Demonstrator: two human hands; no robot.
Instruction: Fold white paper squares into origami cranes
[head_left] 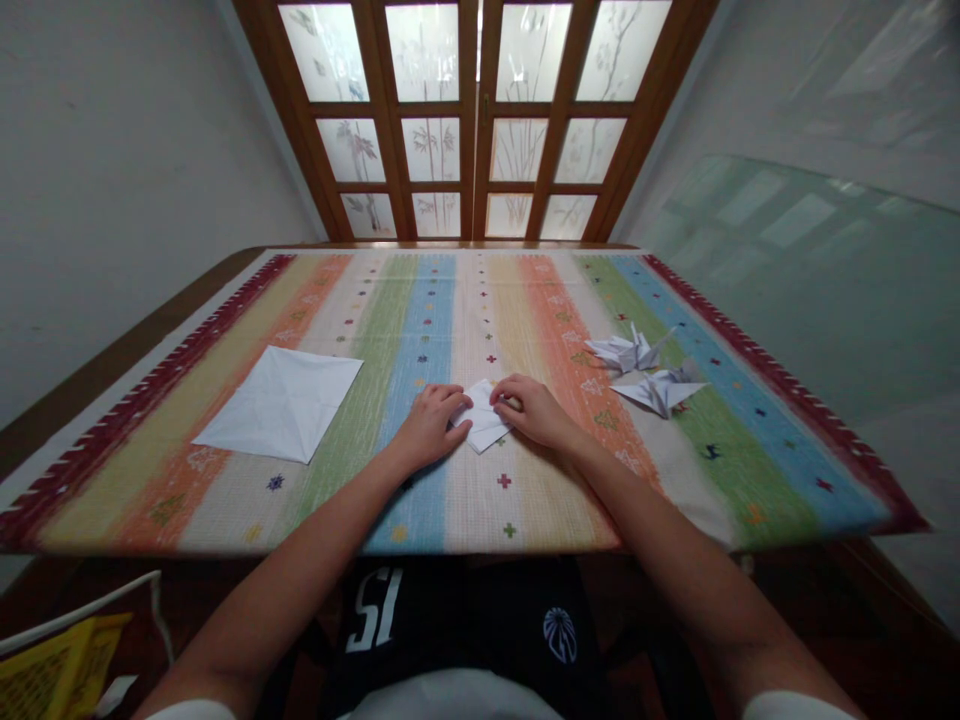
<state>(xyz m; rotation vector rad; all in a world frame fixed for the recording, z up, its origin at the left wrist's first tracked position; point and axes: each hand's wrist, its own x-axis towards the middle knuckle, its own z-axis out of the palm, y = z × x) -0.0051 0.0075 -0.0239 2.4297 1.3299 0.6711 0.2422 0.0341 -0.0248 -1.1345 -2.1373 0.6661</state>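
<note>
Head view: folded paper (pixel 484 424) lies on the striped tablecloth (pixel 465 505), between left hand (pixel 431 424) and right hand (pixel 534 408)
Left grip: fingers slightly curled, touching the folded paper's left edge; pinching or only pressing, cannot tell
Right grip: fingers bent, tips on the folded paper's right side; pinching or pressing, cannot tell
Creased square sheet (pixel 289 400): flat, well left of the left hand
Paper cranes (pixel 624 353): two, close together, right of the right hand

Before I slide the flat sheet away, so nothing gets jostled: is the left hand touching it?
Apart. The head view shows striped cloth between the left hand and the flat white sheet.
</note>
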